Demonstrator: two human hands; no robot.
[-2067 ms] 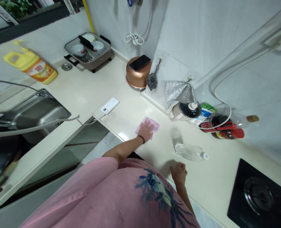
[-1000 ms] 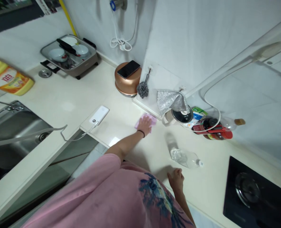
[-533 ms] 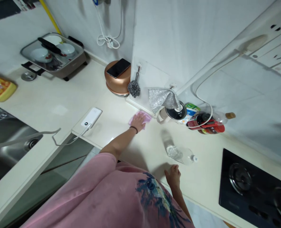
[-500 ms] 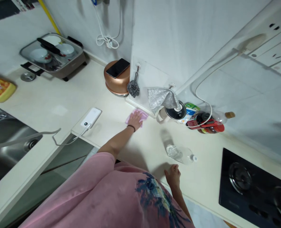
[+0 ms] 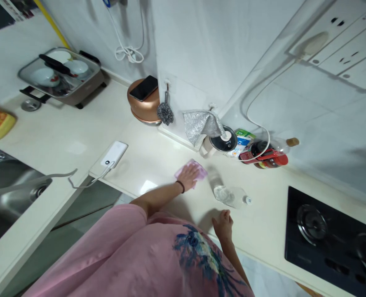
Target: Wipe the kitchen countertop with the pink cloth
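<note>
My left hand [image 5: 188, 176] lies flat on a pink cloth [image 5: 200, 171], fingers spread, pressing it against the pale countertop [image 5: 158, 159]. The cloth sticks out past the fingertips and along both sides of the hand. Close to the counter's front edge, my right hand [image 5: 223, 224] is loosely curled, with nothing visible in it. A clear plastic bottle [image 5: 231, 196] with a white cap lies on its side just beyond the right hand, apart from it.
A white power bank [image 5: 114, 154] with a cable sits left, near the sink [image 5: 12, 185]. Behind are a copper-coloured pot [image 5: 144, 108] with a phone [image 5: 144, 88] on top, and a lidded electric pan [image 5: 87, 84]. Sauce bottles [image 5: 271, 160] stand by the wall, a gas hob [image 5: 331, 239] at right.
My left hand and the pink cloth have moved toward me and to the right, away from the wall ledge and closer to the bottle. My right hand has stayed nearly in place.
</note>
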